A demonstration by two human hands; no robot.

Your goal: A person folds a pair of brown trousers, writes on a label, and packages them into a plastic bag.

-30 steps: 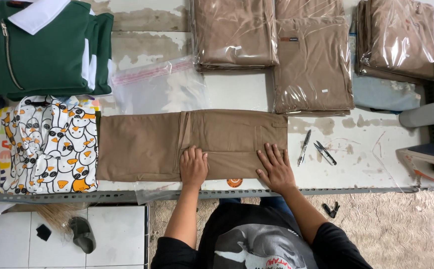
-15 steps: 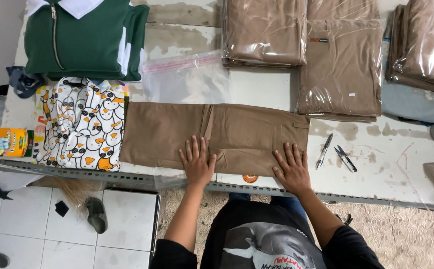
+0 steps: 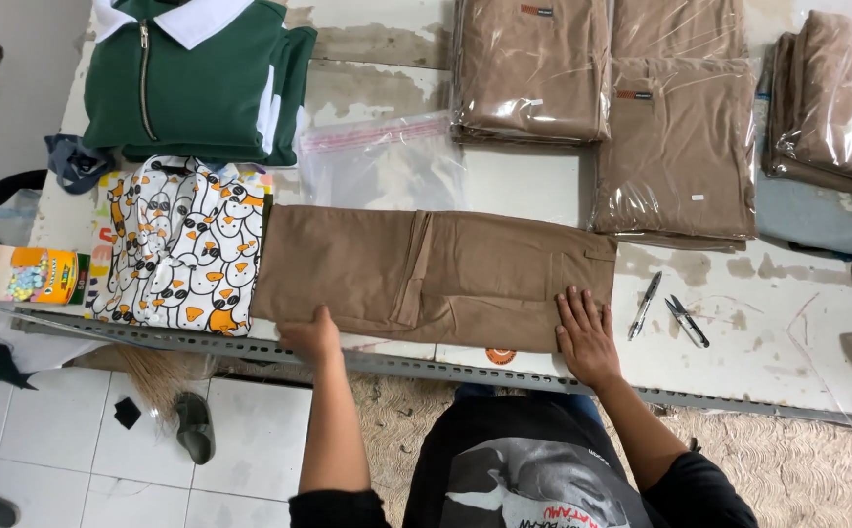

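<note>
Along the tabletop's (image 3: pixel 543 191) near edge, folded brown cargo trousers (image 3: pixel 436 274) lie flat, right hand (image 3: pixel 585 334) spread open on them, left hand (image 3: pixel 312 335) gripping their hem, apparently mid-fold, needing an even lift.

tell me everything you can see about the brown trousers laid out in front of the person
The brown trousers are tan woven cloth, cotton twill by the look, folded lengthwise into one long strip that lies flat across the near part of the white table. A flapped cargo pocket and stitched seams show near the middle. The left hand grips the near edge towards the left end; the right hand presses flat on the right end. The left end meets or slips under a penguin-print shirt. A clear zip bag lies just beyond.
</note>
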